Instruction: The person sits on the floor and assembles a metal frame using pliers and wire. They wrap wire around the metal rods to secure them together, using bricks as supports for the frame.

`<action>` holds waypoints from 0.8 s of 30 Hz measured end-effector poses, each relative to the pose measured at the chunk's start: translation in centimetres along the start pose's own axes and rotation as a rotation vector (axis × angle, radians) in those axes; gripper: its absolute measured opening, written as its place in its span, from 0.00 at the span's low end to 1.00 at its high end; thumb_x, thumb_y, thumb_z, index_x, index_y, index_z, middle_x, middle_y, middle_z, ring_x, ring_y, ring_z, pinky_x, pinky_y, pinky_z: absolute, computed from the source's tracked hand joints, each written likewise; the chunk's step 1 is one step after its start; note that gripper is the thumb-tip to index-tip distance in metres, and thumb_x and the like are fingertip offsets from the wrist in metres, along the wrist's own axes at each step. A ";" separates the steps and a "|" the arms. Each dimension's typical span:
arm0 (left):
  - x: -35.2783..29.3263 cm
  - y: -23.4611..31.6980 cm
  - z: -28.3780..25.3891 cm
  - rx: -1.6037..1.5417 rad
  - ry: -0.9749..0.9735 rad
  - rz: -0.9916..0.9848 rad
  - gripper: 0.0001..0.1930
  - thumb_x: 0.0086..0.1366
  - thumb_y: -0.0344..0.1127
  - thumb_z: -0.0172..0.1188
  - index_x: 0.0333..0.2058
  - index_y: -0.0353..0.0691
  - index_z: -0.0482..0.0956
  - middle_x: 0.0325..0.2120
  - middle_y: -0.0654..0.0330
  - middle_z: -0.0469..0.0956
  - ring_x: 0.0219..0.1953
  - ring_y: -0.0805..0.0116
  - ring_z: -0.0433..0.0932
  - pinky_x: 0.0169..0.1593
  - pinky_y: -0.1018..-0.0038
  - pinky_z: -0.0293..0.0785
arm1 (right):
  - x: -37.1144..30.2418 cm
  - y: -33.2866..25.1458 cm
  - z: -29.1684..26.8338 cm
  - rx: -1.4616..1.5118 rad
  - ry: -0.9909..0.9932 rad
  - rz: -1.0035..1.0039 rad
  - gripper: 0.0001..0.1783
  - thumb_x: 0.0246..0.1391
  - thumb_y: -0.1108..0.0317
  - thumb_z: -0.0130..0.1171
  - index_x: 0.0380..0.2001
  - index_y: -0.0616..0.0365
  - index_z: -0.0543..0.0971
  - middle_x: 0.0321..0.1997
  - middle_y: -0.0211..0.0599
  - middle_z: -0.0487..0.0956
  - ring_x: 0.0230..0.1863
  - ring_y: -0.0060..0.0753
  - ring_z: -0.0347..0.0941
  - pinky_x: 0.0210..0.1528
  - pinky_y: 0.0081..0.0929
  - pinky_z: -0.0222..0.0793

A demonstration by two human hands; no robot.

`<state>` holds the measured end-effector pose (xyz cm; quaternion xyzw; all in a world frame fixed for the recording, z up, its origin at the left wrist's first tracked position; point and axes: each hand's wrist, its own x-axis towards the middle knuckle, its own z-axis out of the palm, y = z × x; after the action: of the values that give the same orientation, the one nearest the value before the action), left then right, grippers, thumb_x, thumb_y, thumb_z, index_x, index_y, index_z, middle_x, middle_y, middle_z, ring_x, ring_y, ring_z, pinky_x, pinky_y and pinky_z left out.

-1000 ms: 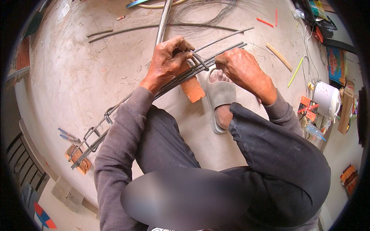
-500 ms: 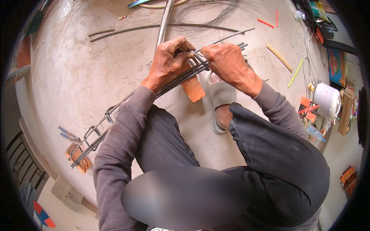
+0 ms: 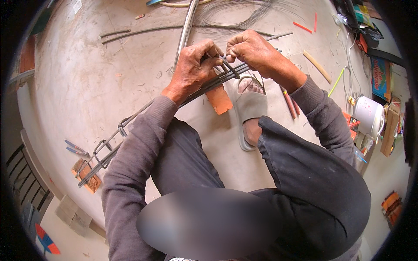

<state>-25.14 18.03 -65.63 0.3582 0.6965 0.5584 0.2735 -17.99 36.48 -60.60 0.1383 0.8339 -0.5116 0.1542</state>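
Observation:
A bundle of steel rebar [image 3: 201, 90] with bent square stirrups [image 3: 102, 153] slants from lower left to upper right in front of me. Two orange bricks prop it: one brick [image 3: 219, 101] under the middle, another brick [image 3: 89, 177] at the near left end. My left hand [image 3: 194, 65] is closed around a stirrup [image 3: 230, 68] near the far right end, thumb and forefinger pinched at its top. Just right of it, my right hand [image 3: 257, 51] is held closed above the bars with its fingertips pinched together. Whatever lies in that pinch is too small to make out.
My sandalled foot [image 3: 251, 102] stands beside the bars, with red-handled tools [image 3: 289, 104] to its right. Blue-handled pliers [image 3: 76, 148] lie at the left. Beyond my hands are a metal tube [image 3: 186, 32], loose rods and a coil of thin wire [image 3: 244, 17]. A white pot-like appliance [image 3: 368, 115] stands right.
My right hand has lifted up and away from the bars, its fingers turned toward the left hand. The red-handled tools have come into sight beneath its forearm. My left hand keeps its place.

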 end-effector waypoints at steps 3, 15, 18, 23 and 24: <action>-0.1 -0.6 -0.2 0.002 0.027 0.000 0.07 0.58 0.22 0.63 0.28 0.34 0.72 0.30 0.61 0.80 0.32 0.77 0.75 0.38 0.77 0.74 | -0.1 -1.2 -0.1 0.029 -0.016 0.032 0.13 0.44 0.67 0.54 0.21 0.68 0.79 0.18 0.36 0.74 0.24 0.28 0.67 0.30 0.30 0.65; -1.5 0.2 -0.7 0.032 0.103 -0.109 0.08 0.56 0.21 0.63 0.36 0.32 0.79 0.31 0.60 0.79 0.33 0.75 0.79 0.37 0.77 0.77 | -2.4 -0.1 0.7 0.367 -0.043 0.059 0.13 0.49 0.71 0.50 0.33 0.66 0.81 0.16 0.21 0.67 0.16 0.09 0.57 0.17 0.13 0.52; -1.6 0.9 -0.6 0.135 0.118 -0.089 0.07 0.57 0.21 0.62 0.36 0.31 0.78 0.28 0.59 0.80 0.31 0.75 0.79 0.35 0.78 0.77 | -2.6 0.2 1.1 0.386 -0.010 0.027 0.14 0.50 0.73 0.48 0.34 0.69 0.80 0.18 0.21 0.68 0.17 0.09 0.56 0.18 0.13 0.52; -1.9 0.9 -0.8 0.197 0.132 -0.170 0.05 0.59 0.22 0.60 0.35 0.30 0.78 0.24 0.58 0.80 0.28 0.75 0.78 0.32 0.77 0.76 | -2.7 -0.3 1.5 0.379 0.023 0.005 0.16 0.47 0.71 0.50 0.32 0.72 0.81 0.21 0.30 0.75 0.19 0.15 0.62 0.21 0.18 0.60; -1.9 0.8 -0.9 0.130 0.122 -0.210 0.05 0.58 0.23 0.61 0.34 0.30 0.77 0.24 0.58 0.80 0.27 0.75 0.78 0.31 0.77 0.76 | -2.7 -0.3 1.5 0.345 0.027 -0.010 0.16 0.46 0.71 0.50 0.32 0.72 0.81 0.21 0.32 0.76 0.20 0.15 0.64 0.22 0.18 0.62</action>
<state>-24.55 16.03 -64.67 0.2657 0.7803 0.5011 0.2636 -15.46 34.78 -59.93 0.1655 0.7363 -0.6460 0.1143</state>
